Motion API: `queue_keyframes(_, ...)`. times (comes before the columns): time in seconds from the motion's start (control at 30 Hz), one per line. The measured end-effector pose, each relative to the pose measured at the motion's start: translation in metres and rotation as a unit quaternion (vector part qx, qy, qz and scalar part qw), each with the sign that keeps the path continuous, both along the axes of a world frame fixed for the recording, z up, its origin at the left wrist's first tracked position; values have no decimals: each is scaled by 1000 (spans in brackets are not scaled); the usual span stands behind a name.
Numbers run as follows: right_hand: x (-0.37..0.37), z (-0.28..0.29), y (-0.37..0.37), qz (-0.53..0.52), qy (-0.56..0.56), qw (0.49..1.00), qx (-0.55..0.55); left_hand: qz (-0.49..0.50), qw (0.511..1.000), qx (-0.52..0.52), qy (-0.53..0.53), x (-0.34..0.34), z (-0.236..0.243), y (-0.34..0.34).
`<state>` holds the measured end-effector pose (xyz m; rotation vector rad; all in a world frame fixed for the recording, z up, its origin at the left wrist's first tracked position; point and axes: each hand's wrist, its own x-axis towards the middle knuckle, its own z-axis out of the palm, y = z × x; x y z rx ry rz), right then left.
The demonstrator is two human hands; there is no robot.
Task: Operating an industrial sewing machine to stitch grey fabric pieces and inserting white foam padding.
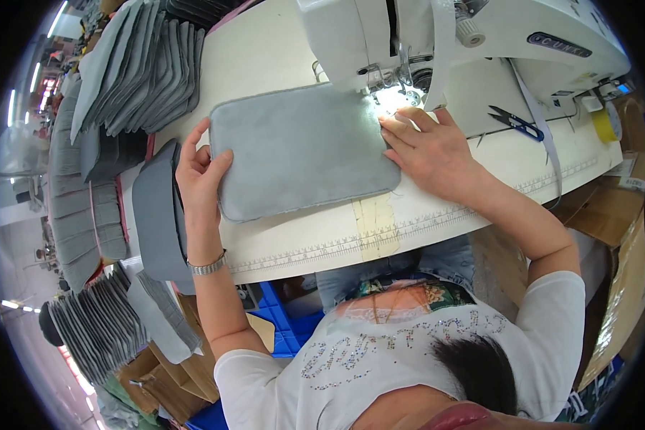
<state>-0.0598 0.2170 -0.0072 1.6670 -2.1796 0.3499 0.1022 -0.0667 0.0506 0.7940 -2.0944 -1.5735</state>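
Observation:
A flat grey padded fabric panel (301, 150) with rounded corners lies on the sewing table, its upper right corner by the lit needle area of the white sewing machine (344, 43). My left hand (202, 168) pinches the panel's left edge, thumb on top and the other fingers along and behind the edge. At the panel's right edge, my right hand (433, 150) rests palm down with fingers spread, the fingertips close to the presser foot (401, 97). A white strip (439, 50) hangs down in front of the machine head near these fingertips.
Blue-handled thread snips (519, 123) and a yellow tape roll (607, 123) lie right of the machine. A printed ruler (322, 249) runs along the table's front edge. Stacks of grey panels (140, 68) stand at left, with darker pieces (154, 215) below them. Cardboard boxes (598, 208) are at right.

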Motion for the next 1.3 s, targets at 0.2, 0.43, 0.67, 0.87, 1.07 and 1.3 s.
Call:
queue_keyframes(0.2, -7, -6, -3, 1, -8, 999, -43, 11, 1000, -14, 0, -6, 0, 0)
queue_keyframes(0.43, -10, -1, -7, -72, -13, 997, -15, 15, 1000, -18, -13, -12, -3, -10)
queue_keyframes(0.67, -13, -3, 4, 26, -65, 997, -19, 25, 1000, 5, 8, -14, -7, -6)
queue_keyframes(0.87, -13, 2, 2, -3, -50, 999, -14, 22, 1000, 4, 11, -14, -9, -9)
queue_keyframes(1.07, -19, -1, -1, -39, -21, 999, -2, 25, 1000, -1, 15, -24, -13, -17)
queue_keyframes(1.3, -14, -2, 1, 74, -76, 993, -57, 29, 999, 13, 29, -26, -18, -15)
